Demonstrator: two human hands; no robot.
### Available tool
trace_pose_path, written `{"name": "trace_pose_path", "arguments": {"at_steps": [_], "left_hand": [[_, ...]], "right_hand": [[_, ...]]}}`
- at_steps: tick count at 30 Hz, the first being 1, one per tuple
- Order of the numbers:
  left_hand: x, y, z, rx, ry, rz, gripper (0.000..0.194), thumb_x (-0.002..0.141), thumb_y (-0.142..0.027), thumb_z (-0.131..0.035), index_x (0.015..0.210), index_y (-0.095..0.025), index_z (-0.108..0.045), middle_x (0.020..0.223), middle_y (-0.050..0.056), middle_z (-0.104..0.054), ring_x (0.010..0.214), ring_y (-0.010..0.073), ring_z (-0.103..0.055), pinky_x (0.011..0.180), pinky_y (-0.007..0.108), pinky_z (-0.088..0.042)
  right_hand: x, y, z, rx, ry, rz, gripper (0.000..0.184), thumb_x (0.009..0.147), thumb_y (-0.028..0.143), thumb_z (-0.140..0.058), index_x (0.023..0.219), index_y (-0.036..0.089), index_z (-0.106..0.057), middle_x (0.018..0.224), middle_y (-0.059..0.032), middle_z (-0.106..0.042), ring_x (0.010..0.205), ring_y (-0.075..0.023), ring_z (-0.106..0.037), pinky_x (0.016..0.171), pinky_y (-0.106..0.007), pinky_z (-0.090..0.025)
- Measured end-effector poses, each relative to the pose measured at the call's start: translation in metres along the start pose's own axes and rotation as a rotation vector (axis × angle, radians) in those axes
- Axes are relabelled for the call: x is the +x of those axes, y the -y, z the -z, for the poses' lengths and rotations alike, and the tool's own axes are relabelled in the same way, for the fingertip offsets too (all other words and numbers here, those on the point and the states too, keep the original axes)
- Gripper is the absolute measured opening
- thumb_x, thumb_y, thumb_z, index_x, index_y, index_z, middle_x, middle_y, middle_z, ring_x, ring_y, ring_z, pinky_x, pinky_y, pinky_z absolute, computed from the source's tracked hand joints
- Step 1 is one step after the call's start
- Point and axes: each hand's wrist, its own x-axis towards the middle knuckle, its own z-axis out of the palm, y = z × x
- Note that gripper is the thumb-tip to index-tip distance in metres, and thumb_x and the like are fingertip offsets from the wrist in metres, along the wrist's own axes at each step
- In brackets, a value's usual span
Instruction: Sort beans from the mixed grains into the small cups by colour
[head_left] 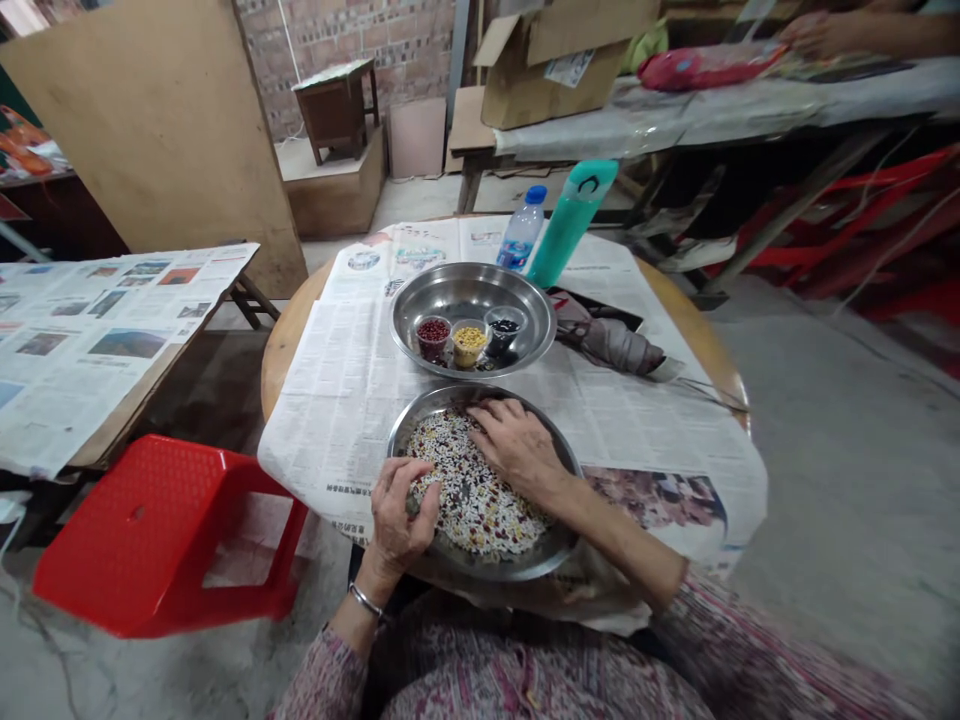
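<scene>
- Because the plate (525,563) sits at 6 o'clock on the round worktop (289,350), we judge that both hands can reach it without stretching.
- The bean mix (476,505) lies spread thinly across the plate, perhaps so single beans are easy to pick out.
- Our left grip (397,515) curls together at the mix's edge; we cannot tell whether it holds any beans.
- Our right grip (517,447) lies apart and flat on the mix, fingers spread, seemingly steadying the plate or the beans.
- At 12 o'clock from the plate, a steel basin (472,285) carries three cups, likely gathered there to keep them from tipping: red beans (433,335), yellow grains (469,342), black beans (502,328).
- Newspaper (345,400) covers the worktop, probably to protect it.
- A water bottle (521,230) and teal flask (570,220) stand beyond the basin, out of the way.
- A folded umbrella (607,335) lies at 2 o'clock.
- A red stool (165,530) stands at 9 o'clock.
- Another person's hand (817,35) rests on a far bench at 1 o'clock.
</scene>
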Motion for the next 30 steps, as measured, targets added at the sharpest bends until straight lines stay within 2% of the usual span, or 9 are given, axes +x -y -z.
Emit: {"name": "trace_pose_path", "arguments": {"at_steps": [3,6,8,11,13,15,20,24,30], "left_hand": [[0.000,0.000,0.000,0.001,0.004,0.011,0.016,0.090,-0.016,-0.057,0.106,-0.019,-0.059,0.096,0.006,-0.065,0.094,0.0186,-0.062,0.087,0.035,-0.053],[-0.001,0.000,0.000,0.008,0.015,0.008,0.016,0.091,-0.017,-0.057,0.106,-0.019,-0.059,0.096,0.006,-0.065,0.094,0.0192,-0.062,0.086,0.036,-0.053],[-0.001,-0.002,0.000,0.011,0.020,0.019,0.015,0.091,-0.016,-0.057,0.105,-0.019,-0.060,0.095,0.006,-0.065,0.094,0.0192,-0.062,0.086,0.036,-0.053],[-0.003,-0.003,0.000,0.007,0.022,0.048,0.014,0.091,-0.017,-0.057,0.104,-0.019,-0.061,0.096,0.007,-0.065,0.094,0.0194,-0.062,0.086,0.036,-0.054],[-0.003,-0.003,0.000,0.001,0.014,0.047,0.014,0.090,-0.017,-0.058,0.104,-0.019,-0.061,0.095,0.007,-0.065,0.093,0.0196,-0.062,0.085,0.036,-0.054],[-0.004,-0.003,0.000,-0.007,0.005,0.035,0.015,0.089,-0.017,-0.058,0.104,-0.019,-0.062,0.094,0.007,-0.065,0.091,0.0195,-0.062,0.084,0.037,-0.054],[-0.004,-0.005,0.000,-0.013,0.006,0.047,0.015,0.089,-0.018,-0.058,0.103,-0.019,-0.062,0.094,0.007,-0.066,0.092,0.0199,-0.061,0.084,0.037,-0.054],[-0.005,-0.007,0.000,-0.020,0.002,0.059,0.015,0.087,-0.017,-0.060,0.102,-0.018,-0.061,0.094,0.007,-0.065,0.092,0.0199,-0.060,0.085,0.037,-0.052],[-0.005,-0.009,-0.001,-0.035,-0.025,0.065,0.020,0.084,-0.016,-0.060,0.104,-0.018,-0.062,0.095,0.007,-0.065,0.092,0.0203,-0.060,0.085,0.036,-0.053]], "right_hand": [[0.003,0.014,-0.005,0.070,0.077,0.067,0.026,0.090,0.033,-0.060,0.111,0.019,-0.063,0.111,-0.0116,-0.064,0.106,-0.0270,-0.054,0.087,-0.040,-0.048],[-0.008,0.022,-0.006,0.251,0.220,0.174,0.013,0.089,0.018,-0.055,0.099,0.019,-0.063,0.099,-0.0068,-0.062,0.094,-0.0203,-0.058,0.080,-0.033,-0.049],[-0.018,0.020,0.000,0.323,0.291,0.211,0.020,0.086,0.007,-0.049,0.092,0.019,-0.063,0.090,-0.0044,-0.062,0.085,-0.0172,-0.060,0.077,-0.030,-0.050],[-0.035,0.012,0.017,0.350,0.318,0.276,0.022,0.085,0.007,-0.050,0.093,0.021,-0.064,0.092,-0.0050,-0.065,0.087,-0.0180,-0.062,0.076,-0.030,-0.051],[-0.047,0.008,0.030,0.314,0.292,0.314,0.021,0.085,0.009,-0.052,0.093,0.023,-0.065,0.099,-0.0065,-0.066,0.093,-0.0198,-0.063,0.076,-0.031,-0.052],[-0.058,0.005,0.038,0.246,0.304,0.342,0.019,0.084,0.009,-0.053,0.085,0.024,-0.065,0.091,-0.0047,-0.067,0.085,-0.0193,-0.064,0.070,-0.030,-0.051],[-0.070,0.004,0.031,0.160,0.374,0.422,0.027,0.081,0.005,-0.049,0.075,0.025,-0.065,0.072,-0.0001,-0.068,0.068,-0.0167,-0.065,0.062,-0.028,-0.050],[-0.046,0.001,0.014,0.068,0.225,0.338,0.038,0.083,0.005,-0.044,0.099,0.027,-0.070,0.094,-0.0028,-0.072,0.087,-0.0179,-0.067,0.071,-0.028,-0.053],[-0.012,0.001,-0.022,-0.037,-0.030,0.206,0.034,0.092,0.036,-0.052,0.118,0.020,-0.067,0.116,-0.0130,-0.068,0.105,-0.0295,-0.063,0.081,-0.042,-0.056]]}}
